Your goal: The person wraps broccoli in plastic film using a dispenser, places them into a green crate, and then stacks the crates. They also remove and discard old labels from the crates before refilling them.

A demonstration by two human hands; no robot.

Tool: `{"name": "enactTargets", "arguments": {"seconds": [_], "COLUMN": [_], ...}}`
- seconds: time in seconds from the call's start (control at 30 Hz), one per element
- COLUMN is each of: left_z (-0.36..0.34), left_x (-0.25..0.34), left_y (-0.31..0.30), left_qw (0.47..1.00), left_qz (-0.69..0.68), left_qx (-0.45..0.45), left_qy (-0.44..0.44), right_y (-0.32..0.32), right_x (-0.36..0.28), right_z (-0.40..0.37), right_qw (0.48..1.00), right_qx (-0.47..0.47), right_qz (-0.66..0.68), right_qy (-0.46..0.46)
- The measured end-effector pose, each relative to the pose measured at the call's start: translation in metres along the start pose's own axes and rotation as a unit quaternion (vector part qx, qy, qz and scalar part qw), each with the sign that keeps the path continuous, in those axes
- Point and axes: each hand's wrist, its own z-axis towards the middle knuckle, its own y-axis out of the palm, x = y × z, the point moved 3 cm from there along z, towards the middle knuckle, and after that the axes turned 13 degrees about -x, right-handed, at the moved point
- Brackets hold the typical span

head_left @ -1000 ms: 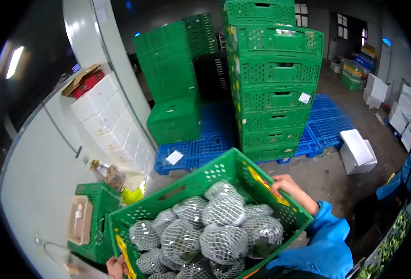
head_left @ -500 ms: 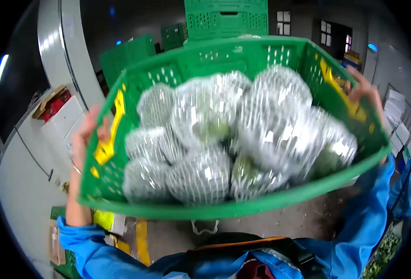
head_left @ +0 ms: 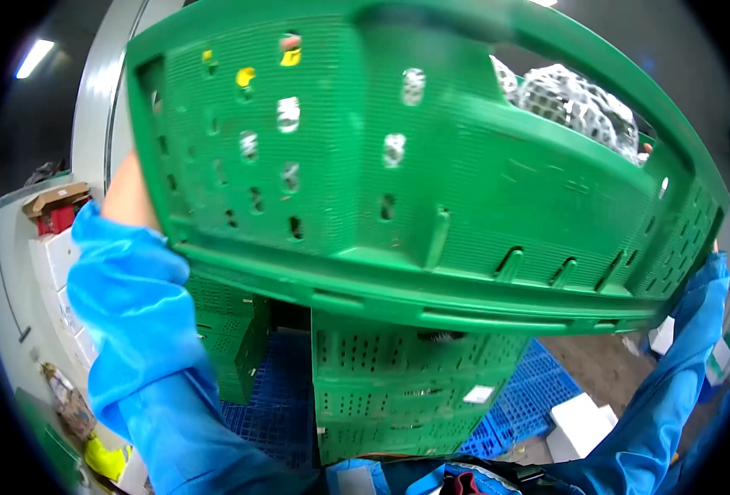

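A white lamp point(head_left: 35, 58) glares well left of the left fingers point(head_left: 290, 40); the room beyond is dim. Between them and the right fingers point(head_left: 647, 149), the green crate point(head_left: 480, 198) looks bright but softly blurred. White netting point(head_left: 579, 107) beside the right fingers glints. Farther outward, fisheye distortion bends the view into black corners.

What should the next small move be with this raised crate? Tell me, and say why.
I'd steady the raised crate and line it up with the stacked crates before any lowering: it carries net-wrapped items, and its bulk hides the top of the stack, so alignment can't be judged from here.
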Motion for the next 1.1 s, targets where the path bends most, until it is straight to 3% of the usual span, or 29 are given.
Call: {"name": "enactTargets", "arguments": {"seconds": [0.03,0.07,0.23,0.27,0.33,0.7,0.77,0.8,0.83,0.9,0.93,0.97,1.0,1.03,1.1], "left_z": [0.003,-0.046,-0.045,-0.041,-0.044,-0.07,-0.084,-0.08,-0.096,-0.134,-0.155,-0.161,-0.163,-0.161,-0.162], "left_x": [-0.002,0.033,-0.003,-0.002,0.062,0.055,0.048,0.051,0.05,0.037,0.028,0.025,0.019,0.017,0.02], "left_y": [0.002,0.052,0.086,0.086,0.036,0.036,0.023,-0.003,-0.015,0.003,0.015,0.026,0.034,0.033,0.035], "left_qw": [1.0,1.0,0.999,0.998,0.997,0.991,0.994,0.957,0.889,0.971,0.976,0.957,0.96,0.961,0.966], "left_qz": [0.012,0.014,0.043,0.048,0.046,0.127,0.098,-0.063,-0.148,0.061,0.161,0.253,0.219,0.208,0.184], "left_qx": [0.003,0.0,0.015,0.022,0.052,0.035,-0.038,-0.269,-0.403,-0.192,-0.081,-0.04,-0.052,-0.073,-0.073], "left_qy": [-0.003,0.017,0.026,0.018,0.019,0.005,-0.003,-0.084,-0.158,-0.132,-0.124,-0.137,-0.165,-0.165,-0.168], "right_y": [-0.005,-0.051,-0.073,-0.071,-0.065,-0.062,-0.061,-0.06,-0.058,-0.058,-0.059,-0.058,-0.053,-0.052,-0.05], "right_x": [0.009,0.01,0.061,0.063,-0.016,0.0,0.003,0.001,-0.008,-0.003,-0.005,-0.009,-0.008,-0.012,-0.019], "right_z": [0.006,-0.043,-0.037,-0.027,-0.026,-0.086,-0.1,-0.106,-0.11,-0.123,-0.125,-0.126,-0.123,-0.118,-0.115], "right_qw": [1.0,0.999,0.999,0.999,0.999,0.998,0.997,0.996,0.995,0.995,0.995,0.994,0.994,0.984,0.987], "right_qx": [0.005,0.03,0.047,0.044,0.034,0.034,0.039,0.043,0.047,0.059,0.066,0.068,0.069,0.039,-0.012], "right_qz": [-0.013,-0.014,-0.015,-0.021,-0.028,-0.043,-0.056,-0.061,-0.071,-0.064,-0.061,-0.07,-0.072,-0.17,-0.158], "right_qy": [0.003,0.001,-0.008,-0.001,-0.005,-0.026,-0.035,-0.042,-0.051,-0.05,-0.047,-0.042,-0.037,-0.034,0.002]}}
